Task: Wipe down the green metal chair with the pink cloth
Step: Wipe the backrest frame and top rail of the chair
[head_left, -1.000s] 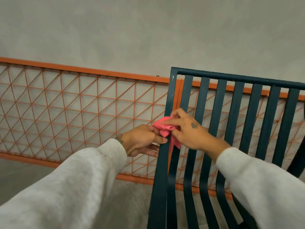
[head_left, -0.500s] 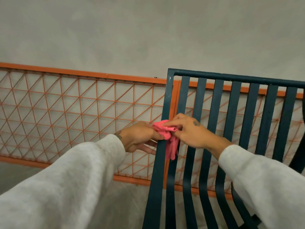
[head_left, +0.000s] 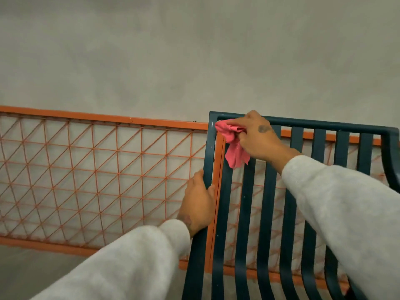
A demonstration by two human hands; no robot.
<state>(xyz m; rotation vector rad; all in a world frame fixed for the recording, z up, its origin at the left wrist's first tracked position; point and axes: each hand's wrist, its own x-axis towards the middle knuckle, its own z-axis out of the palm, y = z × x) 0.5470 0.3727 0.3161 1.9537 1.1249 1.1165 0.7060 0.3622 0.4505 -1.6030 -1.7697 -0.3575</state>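
- Green-painted metal makes up the one chair [head_left: 320, 124] in view; I count seven upright slats in its back, some partly hidden by the right arm.
- One pink cloth [head_left: 234, 148], two hands, and two pale grey sleeves [head_left: 129, 263].
- One orange mesh panel [head_left: 97, 117] stands behind the chair, against a plain grey wall [head_left: 194, 50].
- The right hand [head_left: 259, 137] has its fingers curled round the bunched cloth and holds it against the top left corner of the chair back, just under the top rail.
- A loose tail of the cloth hangs below that hand, over the first slats.
- The left hand [head_left: 198, 204] is wrapped round the chair's left upright, lower down and well apart from the cloth.
- A small dark mark on the back of the right hand is too blurred to read.
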